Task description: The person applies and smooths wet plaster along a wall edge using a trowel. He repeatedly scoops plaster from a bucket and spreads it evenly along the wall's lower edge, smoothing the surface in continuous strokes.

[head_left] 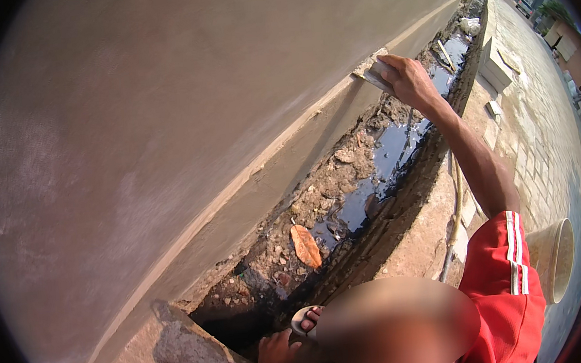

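Note:
My right arm, in a red sleeve with white stripes, stretches up and to the right. At its end my right hand (pixel 409 83) grips a flat grey plastering trowel (pixel 379 75), closed around its back. The trowel's edge meets the narrow ledge (pixel 255 167) along the foot of a smooth grey-brown plastered wall (pixel 142 118). Low in the picture, my left hand (pixel 277 354) is empty, thumb apart from the fingers, beside a foot with toes showing (pixel 308 318). What it rests on is hidden. A blurred patch covers the area to its right.
A ditch with rubble and dark water (pixel 390 153) runs along the wall; an orange leaf (pixel 306 246) lies in it. A concrete piece (pixel 194 349) spans its near end. On the right are brick paving (pixel 539 134), a pale block (pixel 495 70), a hose (pixel 457 202) and a bucket (pixel 562 266).

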A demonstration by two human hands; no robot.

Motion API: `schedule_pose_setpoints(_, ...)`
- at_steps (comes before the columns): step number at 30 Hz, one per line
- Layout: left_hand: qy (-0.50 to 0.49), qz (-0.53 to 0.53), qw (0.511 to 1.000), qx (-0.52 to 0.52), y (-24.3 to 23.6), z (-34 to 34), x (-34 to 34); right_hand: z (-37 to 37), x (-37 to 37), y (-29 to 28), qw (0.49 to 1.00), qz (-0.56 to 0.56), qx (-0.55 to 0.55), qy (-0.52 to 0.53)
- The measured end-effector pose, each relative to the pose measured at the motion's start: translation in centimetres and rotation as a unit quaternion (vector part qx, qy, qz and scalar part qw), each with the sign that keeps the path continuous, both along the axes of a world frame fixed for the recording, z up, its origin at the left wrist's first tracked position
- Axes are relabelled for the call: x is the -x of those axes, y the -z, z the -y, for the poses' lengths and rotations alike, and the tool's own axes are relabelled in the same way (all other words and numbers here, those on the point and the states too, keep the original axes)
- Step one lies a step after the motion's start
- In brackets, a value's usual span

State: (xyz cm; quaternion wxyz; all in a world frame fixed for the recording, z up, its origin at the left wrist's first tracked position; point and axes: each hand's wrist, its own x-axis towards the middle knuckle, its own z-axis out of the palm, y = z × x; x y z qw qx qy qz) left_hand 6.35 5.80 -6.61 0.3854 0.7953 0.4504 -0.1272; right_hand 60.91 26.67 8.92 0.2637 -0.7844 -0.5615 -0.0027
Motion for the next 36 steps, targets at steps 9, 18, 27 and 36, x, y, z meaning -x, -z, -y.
schedule_pose_setpoints(9,-0.02,-0.013,0.999,-0.023,-0.7,-0.2,-0.1,1.9,-0.3,0.2,0.993,-0.09,-0.064,-0.046)
schedule_pose_setpoints(18,-0.025,-0.008,1.0,-0.01,-0.9,-0.5,0.0,-1.3,-10.9,1.7,0.999,0.034,-0.035,0.025)
schedule_pose_setpoints(27,-0.001,-0.007,1.0,-0.002,-0.8,-0.9,-0.6,-0.7,-5.5,0.4,1.0,0.003,0.018,-0.007)
schedule_pose_setpoints(36,0.004,-0.01,1.0,-0.014,-0.4,-1.0,-0.6,2.5,5.3,0.4,0.955,-0.257,-0.033,-0.146)
